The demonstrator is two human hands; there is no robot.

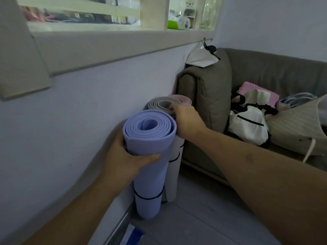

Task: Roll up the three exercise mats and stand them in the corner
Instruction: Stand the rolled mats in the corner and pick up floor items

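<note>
Foam purple mat [148, 156], rolled cylindrical, perhaps banded, left hand [127, 156] gripping.

Two bare arms are showing, with no sleeves on them. The left hand [123, 156] and right hand [187, 121] are wearing no gloves, rings or watch. A small mark is showing on the right arm.

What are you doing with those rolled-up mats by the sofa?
A person is standing rolled exercise mats upright against the wall beside the sofa. The left hand has a grip around the purple mat, which has a thin black band near its lower end. The right hand rests on the top edge of the grey mat behind it. A pink mat stands just behind that, next to the sofa arm.
</note>
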